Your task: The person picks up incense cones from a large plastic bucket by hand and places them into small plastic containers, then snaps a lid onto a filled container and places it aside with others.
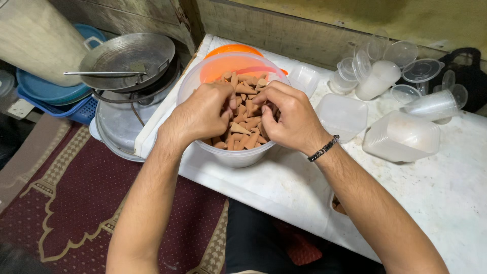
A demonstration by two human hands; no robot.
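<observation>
A clear round plastic tub (238, 158) stands on the white tabletop (446, 203), filled with several small brown cones (242, 129). Both hands reach into it. My left hand (200, 114) curls over the cones on the tub's left side, fingers closed around some of them. My right hand (289, 117), with a dark beaded bracelet (323, 148) at the wrist, digs into the cones on the right side, fingertips buried among them. An orange lid (233, 49) shows behind the tub.
Clear plastic cups and lids (378, 76) and stacked rectangular containers (403, 137) lie at the right. A metal pan with a ladle (127, 58) sits on pots at the left, by blue basins (48, 91). A red patterned rug (76, 203) covers the floor.
</observation>
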